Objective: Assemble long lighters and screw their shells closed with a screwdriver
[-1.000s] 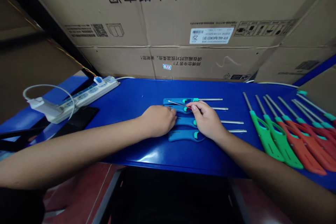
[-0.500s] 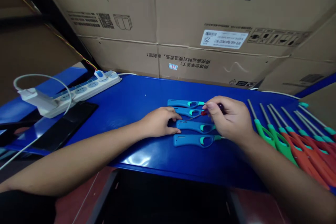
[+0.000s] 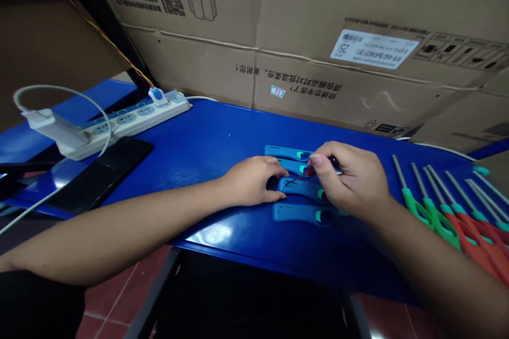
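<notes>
Four blue gas lighters lie side by side, their teal triggers toward the right. My left hand [image 3: 258, 181] grips the left end of the third blue lighter [image 3: 300, 189] from the back, thumb on the near side and fingers on the far side. In my right hand [image 3: 352, 175] is a screwdriver [image 3: 309, 171] with a red and dark handle, its thin shaft slanting down to the left onto that lighter's body. The right hand hides the lighters' nozzle ends. The nearest blue lighter [image 3: 296, 213] lies just in front, untouched by the fingers.
Several green and orange lighters [image 3: 469, 228] with metal nozzles lie at the right. A white power strip [image 3: 133, 121] with a plugged-in charger [image 3: 55, 127] and a black phone-like slab [image 3: 103, 172] are at the left. A large cardboard box [image 3: 222, 58] stands behind the blue table [image 3: 238, 233].
The camera has tilted and turned, shifting the scene rightward in the picture. My right hand has come slightly left over the lighters, covering more of their trigger ends. The left hand keeps its grip.
</notes>
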A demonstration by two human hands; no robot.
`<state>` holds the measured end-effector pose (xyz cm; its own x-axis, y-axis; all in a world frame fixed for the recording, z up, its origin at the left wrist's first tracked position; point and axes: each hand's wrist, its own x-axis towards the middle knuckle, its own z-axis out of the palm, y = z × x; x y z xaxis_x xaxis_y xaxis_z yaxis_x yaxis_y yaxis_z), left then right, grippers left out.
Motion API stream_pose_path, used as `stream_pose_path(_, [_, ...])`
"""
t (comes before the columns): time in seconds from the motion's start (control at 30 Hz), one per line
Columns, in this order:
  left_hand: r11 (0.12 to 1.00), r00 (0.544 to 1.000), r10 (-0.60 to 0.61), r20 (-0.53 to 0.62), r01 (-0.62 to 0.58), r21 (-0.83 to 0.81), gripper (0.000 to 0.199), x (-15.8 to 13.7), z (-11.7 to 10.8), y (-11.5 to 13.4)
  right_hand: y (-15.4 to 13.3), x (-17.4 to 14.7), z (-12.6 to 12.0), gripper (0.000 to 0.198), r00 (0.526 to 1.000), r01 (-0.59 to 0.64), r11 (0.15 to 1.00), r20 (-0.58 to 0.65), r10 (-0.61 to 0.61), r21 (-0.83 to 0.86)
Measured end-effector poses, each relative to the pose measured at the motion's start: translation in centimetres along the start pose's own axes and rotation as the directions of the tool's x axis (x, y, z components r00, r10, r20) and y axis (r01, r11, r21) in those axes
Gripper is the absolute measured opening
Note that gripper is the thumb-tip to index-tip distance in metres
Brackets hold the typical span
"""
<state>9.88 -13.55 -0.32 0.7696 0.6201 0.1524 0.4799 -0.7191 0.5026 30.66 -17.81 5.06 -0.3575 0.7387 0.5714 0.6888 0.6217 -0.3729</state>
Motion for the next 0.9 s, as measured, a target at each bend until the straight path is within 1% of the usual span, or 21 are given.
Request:
stream_pose_path(0.17, [1.000, 1.000, 0.011, 0.001, -0.011, 0.016, 0.039, 0.0, 0.3, -0.1, 0.2, -0.2, 0.4, 0.025, 1.000, -0.002, 1.000, 0.009, 0.002, 0.003])
stream_pose_path(0.23, [0.999, 1.000, 0.026, 0.010, -0.026, 0.033, 0.038, 0.0, 0.5, -0.3, 0.2, 0.0, 0.3, 0.025, 0.997, 0.008, 1.000, 0.074, -0.008, 0.006])
stream_pose_path(0.3, [0.998, 0.999, 0.038, 0.023, -0.039, 0.039, 0.035, 0.1, 0.5, -0.5, 0.0, 0.5, -0.1, 0.023, 0.983, 0.035, 0.999, 0.182, -0.034, -0.003])
stream_pose_path(0.4, [0.998, 0.998, 0.052, 0.035, -0.053, 0.017, 0.031, 0.1, 0.5, -0.6, -0.6, 2.0, -0.9, 0.012, 0.925, 0.060, 0.998, 0.376, -0.045, -0.028])
stream_pose_path(0.43, [0.998, 0.998, 0.056, 0.041, -0.057, 0.009, 0.031, 0.1, 0.5, -0.6, -0.9, 2.6, -1.2, 0.014, 0.897, 0.054, 0.998, 0.440, -0.042, -0.015])
stream_pose_path(0.5, [0.998, 0.997, 0.060, 0.054, -0.061, 0.006, 0.030, 0.1, 0.4, -0.5, -1.3, 3.7, -1.5, 0.030, 0.849, 0.023, 0.999, 0.527, -0.033, 0.025])
stream_pose_path(0.53, [0.998, 0.997, 0.056, 0.056, -0.057, 0.013, 0.030, 0.1, 0.4, -0.5, -1.4, 4.2, -1.6, 0.034, 0.842, 0.010, 1.000, 0.538, -0.023, 0.027])
stream_pose_path(0.57, [0.998, 0.997, 0.049, 0.053, -0.050, 0.023, 0.031, 0.1, 0.3, -0.5, -1.5, 4.6, -1.6, 0.032, 0.847, 0.005, 1.000, 0.532, -0.011, 0.013])
stream_pose_path(0.63, [0.998, 0.998, 0.040, 0.052, -0.042, 0.044, 0.033, 0.1, 0.3, -0.5, -1.3, 5.1, -1.4, 0.018, 0.858, 0.022, 0.999, 0.513, -0.002, -0.034])
stream_pose_path(0.67, [0.998, 0.997, 0.043, 0.058, -0.046, 0.051, 0.034, 0.0, 0.3, -0.4, -1.2, 5.3, -1.4, 0.014, 0.857, 0.041, 0.998, 0.516, -0.009, -0.049])
stream_pose_path(0.7, [0.997, 0.996, 0.053, 0.067, -0.056, 0.053, 0.035, 0.0, 0.3, -0.4, -1.1, 5.4, -1.3, 0.011, 0.844, 0.062, 0.997, 0.536, -0.025, -0.051])
stream_pose_path(0.73, [0.996, 0.995, 0.066, 0.076, -0.070, 0.050, 0.035, 0.0, 0.3, -0.4, -1.1, 5.4, -1.4, 0.010, 0.821, 0.088, 0.995, 0.569, -0.049, -0.040])
stream_pose_path(0.8, [0.995, 0.994, 0.086, 0.073, -0.089, 0.041, 0.034, 0.0, 0.3, -0.4, -1.2, 5.5, -1.6, 0.022, 0.762, 0.146, 0.989, 0.640, -0.098, -0.023])
stream_pose_path(0.83, [0.995, 0.994, 0.087, 0.061, -0.089, 0.036, 0.033, 0.0, 0.3, -0.4, -1.4, 5.6, -1.7, 0.027, 0.741, 0.177, 0.983, 0.664, -0.106, -0.041])
stream_pose_path(0.87, [0.996, 0.996, 0.080, 0.047, -0.082, 0.033, 0.032, 0.0, 0.3, -0.4, -1.6, 5.7, -1.8, 0.026, 0.725, 0.202, 0.975, 0.683, -0.086, -0.092])
stream_pose_path(0.9, [0.997, 0.997, 0.070, 0.040, -0.072, 0.033, 0.031, 0.0, 0.4, -0.4, -1.9, 5.8, -1.9, 0.024, 0.716, 0.221, 0.959, 0.697, -0.037, -0.177])
